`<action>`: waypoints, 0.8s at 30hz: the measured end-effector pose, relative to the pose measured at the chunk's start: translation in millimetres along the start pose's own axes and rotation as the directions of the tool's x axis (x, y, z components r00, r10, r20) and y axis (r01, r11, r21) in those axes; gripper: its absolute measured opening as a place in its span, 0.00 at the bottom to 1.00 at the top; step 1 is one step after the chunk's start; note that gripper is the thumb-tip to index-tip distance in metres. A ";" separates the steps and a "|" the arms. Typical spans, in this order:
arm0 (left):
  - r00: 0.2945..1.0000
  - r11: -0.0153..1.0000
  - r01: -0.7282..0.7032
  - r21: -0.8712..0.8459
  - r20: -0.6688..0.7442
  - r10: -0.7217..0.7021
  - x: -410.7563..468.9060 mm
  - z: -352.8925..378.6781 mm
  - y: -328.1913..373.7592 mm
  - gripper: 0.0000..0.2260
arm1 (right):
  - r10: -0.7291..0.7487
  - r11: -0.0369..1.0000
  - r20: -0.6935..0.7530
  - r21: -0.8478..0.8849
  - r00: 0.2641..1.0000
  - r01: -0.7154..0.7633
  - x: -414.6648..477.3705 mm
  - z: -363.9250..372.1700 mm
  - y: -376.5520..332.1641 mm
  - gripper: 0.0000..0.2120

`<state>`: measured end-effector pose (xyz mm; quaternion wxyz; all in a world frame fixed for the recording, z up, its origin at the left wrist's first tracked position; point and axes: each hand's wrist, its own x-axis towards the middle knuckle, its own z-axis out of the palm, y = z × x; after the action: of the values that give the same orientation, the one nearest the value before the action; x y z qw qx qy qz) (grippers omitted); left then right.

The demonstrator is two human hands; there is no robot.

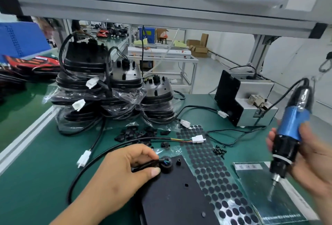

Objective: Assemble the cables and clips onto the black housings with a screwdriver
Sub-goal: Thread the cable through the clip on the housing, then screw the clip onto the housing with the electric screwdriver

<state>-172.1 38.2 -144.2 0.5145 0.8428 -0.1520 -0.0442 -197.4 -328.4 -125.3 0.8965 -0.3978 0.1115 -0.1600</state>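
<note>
Left hand (pixel 122 176): thumb and forefinger pinching cable (pixel 151 163) end at the round boss of the black housing (pixel 176 197), front centre. Right hand (pixel 313 162): fingers curled round the blue screwdriver (pixel 292 127), bit pointing down.

Partly seen: black housing (pixel 176 194), near end cut off by the bottom edge, left corner hidden under the left hand (pixel 122 176); cable (pixel 73 181), end at the housing covered in part by thumb and forefinger, so whether a clip sits there cannot be told; screwdriver (pixel 291 135), motion-blurred, bit tip indistinct; right hand (pixel 312 158), blurred and cut by the right edge; sheet of round pads (pixel 215 170), running off the bottom edge; screws (pixel 220 151), too small to count; bag label (pixel 248 167), print unreadable.
</note>
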 end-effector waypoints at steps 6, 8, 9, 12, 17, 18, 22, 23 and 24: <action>0.999 0.999 0.026 0.019 -0.021 -0.026 0.4 -1.0 0.9 0.12 | 0.082 0.971 0.392 0.174 0.916 -0.162 -19.0 54.3 19.3 0.32; 0.999 1.000 0.031 -0.001 -0.014 -0.031 0.3 -0.3 1.7 0.12 | 0.024 0.987 0.327 0.140 0.945 -0.074 -26.4 81.1 29.1 0.29; 0.999 0.999 0.034 -0.007 -0.012 -0.034 0.4 0.1 1.4 0.12 | -0.021 0.995 0.280 0.096 0.960 -0.007 -31.9 95.0 32.5 0.28; 0.999 0.999 0.031 -0.009 0.008 -0.031 2.1 0.9 -0.3 0.11 | -0.170 0.983 0.274 -0.018 0.946 0.182 -44.5 129.4 44.6 0.23; 1.000 1.000 0.000 -0.030 0.005 0.000 4.1 1.9 -4.2 0.11 | -0.164 0.983 0.432 -0.009 0.887 0.186 -52.2 164.8 74.7 0.21; 1.000 0.999 -0.004 -0.035 0.007 0.004 4.5 2.3 -5.1 0.11 | -0.158 0.982 0.458 -0.021 0.875 0.189 -51.8 170.0 79.6 0.18; 1.000 0.998 0.004 -0.065 0.005 -0.003 5.9 3.4 -8.1 0.11 | -0.158 0.976 0.533 -0.042 0.831 0.213 -51.2 188.8 88.1 0.14; 1.000 0.998 0.004 -0.069 0.005 -0.004 6.2 3.3 -8.6 0.11 | -0.158 0.975 0.536 -0.050 0.829 0.218 -51.5 191.7 88.5 0.17; 1.000 0.997 -0.001 -0.071 0.011 0.002 6.4 3.2 -9.3 0.12 | -0.157 0.973 0.537 -0.059 0.829 0.223 -51.8 193.9 88.6 0.18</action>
<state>-164.9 37.4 -153.4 0.5434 0.8235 -0.1537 -0.0537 -164.3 -121.5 -60.2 0.8465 -0.4883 -0.1705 -0.1260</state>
